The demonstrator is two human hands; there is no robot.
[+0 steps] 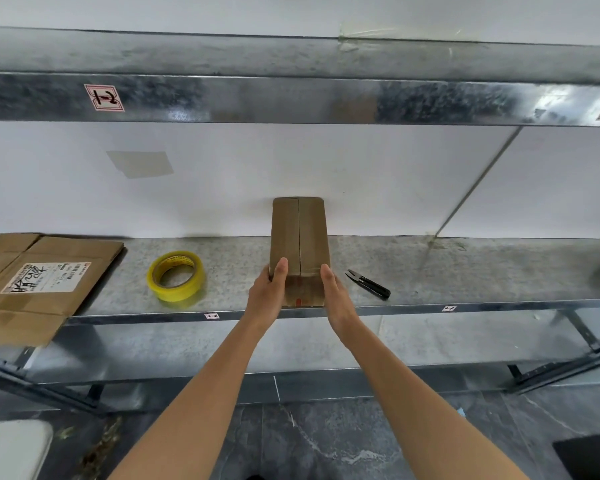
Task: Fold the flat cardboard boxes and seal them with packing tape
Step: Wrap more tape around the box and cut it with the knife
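Observation:
A small folded cardboard box point(300, 237) lies on the metal shelf point(465, 268), its long side running away from me to the white wall. Tape covers the seam along its top and its near end. My left hand point(269, 296) grips the box's near left corner, thumb on top and fingers down the side. My right hand point(336, 296) lies flat against the box's near right side with straight fingers. A yellow roll of packing tape point(176, 276) stands left of the box. A stack of flat cardboard boxes point(32, 282) with a white label lies at the far left.
Small black snips point(369, 284) lie on the shelf just right of the box. A second metal shelf point(291, 98) runs overhead. A lower shelf and dark stone floor lie below. A thin diagonal brace point(471, 188) crosses at the right.

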